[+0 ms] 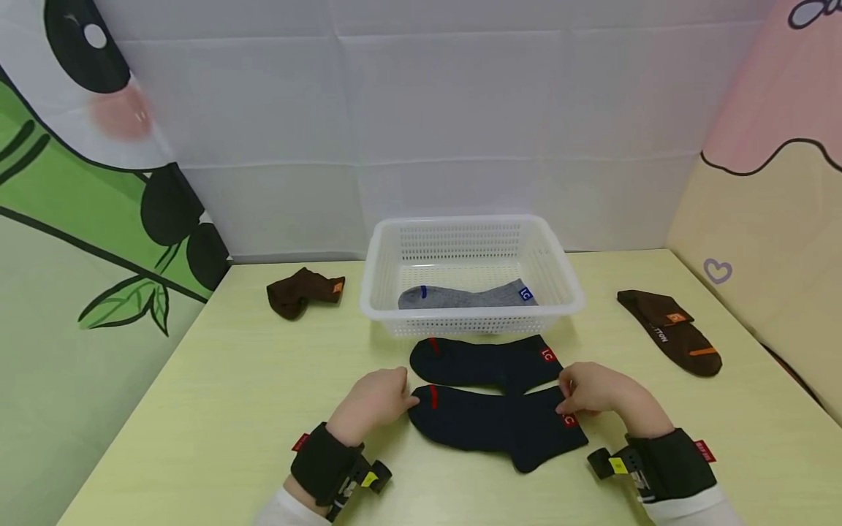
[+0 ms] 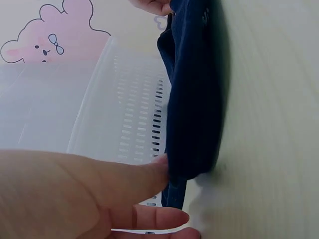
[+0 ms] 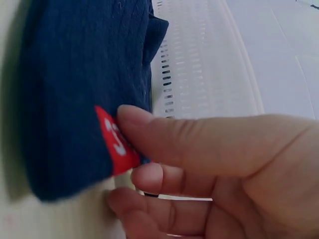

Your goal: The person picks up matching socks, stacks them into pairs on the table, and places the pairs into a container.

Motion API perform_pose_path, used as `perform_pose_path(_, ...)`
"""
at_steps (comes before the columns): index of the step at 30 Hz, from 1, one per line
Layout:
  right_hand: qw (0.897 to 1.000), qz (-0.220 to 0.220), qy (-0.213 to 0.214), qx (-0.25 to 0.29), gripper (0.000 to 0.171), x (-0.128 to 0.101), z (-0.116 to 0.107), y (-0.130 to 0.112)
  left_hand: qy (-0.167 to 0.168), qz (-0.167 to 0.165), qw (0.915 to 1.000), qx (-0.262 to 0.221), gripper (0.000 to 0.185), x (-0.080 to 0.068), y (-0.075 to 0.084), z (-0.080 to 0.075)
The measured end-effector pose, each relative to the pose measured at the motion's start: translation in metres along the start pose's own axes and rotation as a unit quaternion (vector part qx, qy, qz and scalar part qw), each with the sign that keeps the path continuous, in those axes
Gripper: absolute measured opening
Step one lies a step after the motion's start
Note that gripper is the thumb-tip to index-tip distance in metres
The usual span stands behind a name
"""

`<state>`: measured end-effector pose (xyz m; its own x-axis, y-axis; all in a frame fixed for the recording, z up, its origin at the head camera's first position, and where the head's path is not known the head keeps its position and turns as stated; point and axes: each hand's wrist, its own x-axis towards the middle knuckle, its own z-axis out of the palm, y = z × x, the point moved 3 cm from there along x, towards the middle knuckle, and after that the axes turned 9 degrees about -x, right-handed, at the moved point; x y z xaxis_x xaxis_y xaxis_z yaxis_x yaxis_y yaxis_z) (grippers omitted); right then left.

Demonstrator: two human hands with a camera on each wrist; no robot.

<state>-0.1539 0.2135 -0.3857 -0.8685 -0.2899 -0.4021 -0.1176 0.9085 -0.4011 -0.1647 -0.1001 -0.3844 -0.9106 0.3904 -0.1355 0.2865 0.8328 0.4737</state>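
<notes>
Navy socks (image 1: 490,394) lie unpaired on the tabletop (image 1: 230,394) — right hand (image 1: 595,389) pinches the nearer cuff, left hand (image 1: 375,398) grips its toe; only a grey sock (image 1: 467,296) fills the basket (image 1: 566,281).

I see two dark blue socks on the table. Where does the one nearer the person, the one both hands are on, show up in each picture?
Head view: the near navy sock lies low in the middle, between left hand and right hand.
Left wrist view: it runs down the middle, toe at the fingers.
Right wrist view: it fills the upper left, red tag under the thumb.
Shared landmark: the white basket.
</notes>
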Motion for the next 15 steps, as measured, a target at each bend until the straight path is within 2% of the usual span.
perform_pose_path(6,1.000,0.007,0.001,0.012,0.023,-0.002,-0.001,0.004,0.009,-0.034,0.9992,-0.018,0.037,0.002,-0.002,-0.002)
perform_pose_path(11,1.000,-0.027,-0.005,0.011,0.031,0.002,0.000,0.005,-0.014,-0.049,0.9968,-0.062,0.043,0.006,-0.009,0.001)
perform_pose_path(15,0.999,-0.044,-0.004,0.017,0.034,0.006,0.002,0.010,-0.032,-0.042,0.9949,-0.086,0.042,0.008,-0.012,0.003)
